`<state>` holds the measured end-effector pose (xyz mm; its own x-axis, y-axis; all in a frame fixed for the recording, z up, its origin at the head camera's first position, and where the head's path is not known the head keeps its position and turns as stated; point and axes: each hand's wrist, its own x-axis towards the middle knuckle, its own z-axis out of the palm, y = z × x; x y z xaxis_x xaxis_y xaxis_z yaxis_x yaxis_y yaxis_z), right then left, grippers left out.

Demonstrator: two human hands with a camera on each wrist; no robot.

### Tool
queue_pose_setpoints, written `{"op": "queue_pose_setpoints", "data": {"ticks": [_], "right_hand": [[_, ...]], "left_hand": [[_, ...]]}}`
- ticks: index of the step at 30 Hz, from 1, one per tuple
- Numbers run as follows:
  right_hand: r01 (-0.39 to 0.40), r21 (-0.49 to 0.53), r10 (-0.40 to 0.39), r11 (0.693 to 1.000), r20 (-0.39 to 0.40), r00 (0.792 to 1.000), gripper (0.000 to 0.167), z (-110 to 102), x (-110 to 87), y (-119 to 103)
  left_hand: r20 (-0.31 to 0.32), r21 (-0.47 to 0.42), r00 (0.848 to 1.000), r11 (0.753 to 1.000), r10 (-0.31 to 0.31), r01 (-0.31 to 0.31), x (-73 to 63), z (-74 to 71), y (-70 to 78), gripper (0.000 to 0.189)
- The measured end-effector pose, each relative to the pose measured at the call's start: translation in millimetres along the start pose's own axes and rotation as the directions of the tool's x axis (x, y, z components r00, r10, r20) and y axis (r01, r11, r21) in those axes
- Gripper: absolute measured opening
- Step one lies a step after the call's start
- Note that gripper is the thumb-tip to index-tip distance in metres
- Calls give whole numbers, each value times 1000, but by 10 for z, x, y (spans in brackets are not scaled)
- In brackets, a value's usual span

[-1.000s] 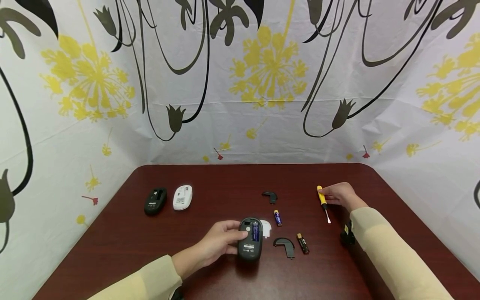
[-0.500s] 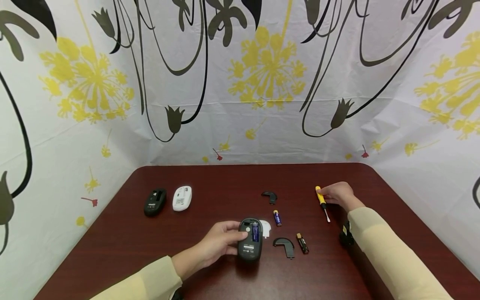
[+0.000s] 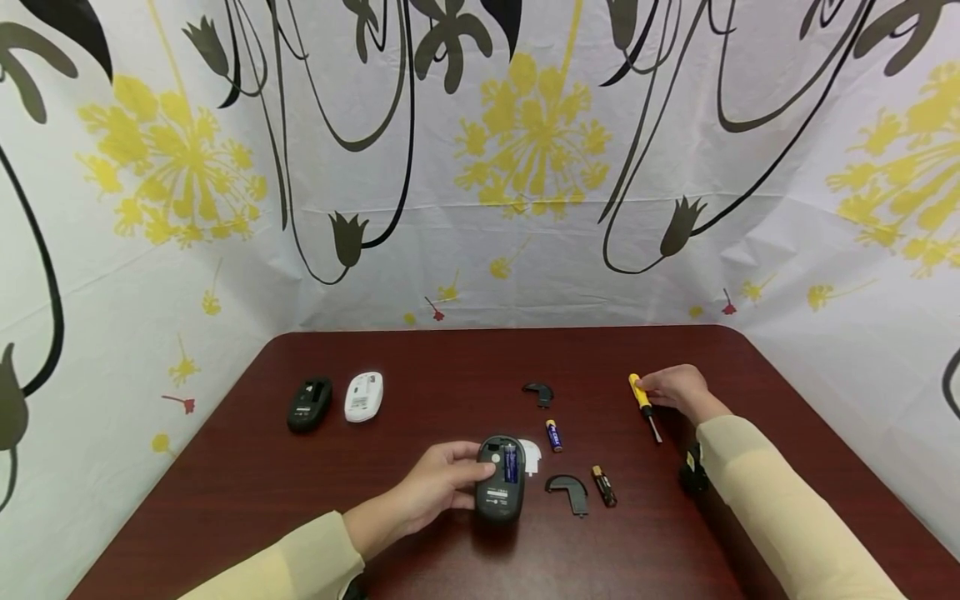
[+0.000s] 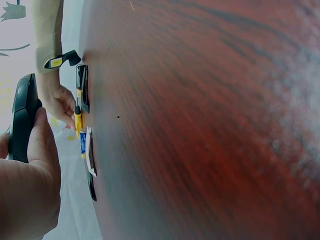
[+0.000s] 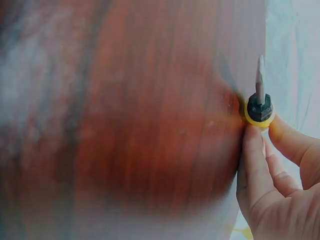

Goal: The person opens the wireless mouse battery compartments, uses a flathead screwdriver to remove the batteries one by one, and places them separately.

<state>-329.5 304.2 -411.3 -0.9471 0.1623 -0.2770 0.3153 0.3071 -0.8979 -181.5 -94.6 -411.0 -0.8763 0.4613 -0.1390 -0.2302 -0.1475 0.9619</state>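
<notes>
My left hand [image 3: 442,483] grips a black computer mouse [image 3: 498,500], thumb on its underside, holding it above the table. The mouse's battery bay faces up with a blue battery [image 3: 511,464] inside. At the right, my right hand [image 3: 681,390] pinches the yellow handle of a screwdriver [image 3: 641,393] between thumb and fingers. In the right wrist view the screwdriver's metal blade [image 5: 260,77] points away from the palm, close by the tabletop. Just right of the held mouse lie a white cover [image 3: 532,457], a dark curved battery cover [image 3: 572,492] and a black battery [image 3: 603,486].
Another black mouse [image 3: 310,404] and a white mouse [image 3: 364,397] lie upside down at the back left of the table [image 3: 420,358]. Farther back are a second blue battery [image 3: 553,435] and a small dark cover [image 3: 539,392]. A patterned curtain [image 3: 480,275] hangs behind the table.
The screwdriver has shifted slightly left and its tilt has changed a little in my right hand. My left hand keeps holding the mouse in the same place.
</notes>
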Motion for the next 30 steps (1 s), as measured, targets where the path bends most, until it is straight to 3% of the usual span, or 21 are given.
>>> {"op": "queue_pose_setpoints", "data": {"ticks": [13,22,30], "right_hand": [[16,-14,-16,1000,7,1000,40,-3,-13,-1],[47,83,-51,995,41,998,32,-91,-50,-45],[71,78,-78,994,91,993,45,-98,-87,-125]], "left_hand": [[4,1,1000,1000,-3,3,0,-6,5,42],[2,12,1000,1000,-5,5,4,-3,11,42],[11,13,1000,1000,1,-1,-4,7,24,41]]}}
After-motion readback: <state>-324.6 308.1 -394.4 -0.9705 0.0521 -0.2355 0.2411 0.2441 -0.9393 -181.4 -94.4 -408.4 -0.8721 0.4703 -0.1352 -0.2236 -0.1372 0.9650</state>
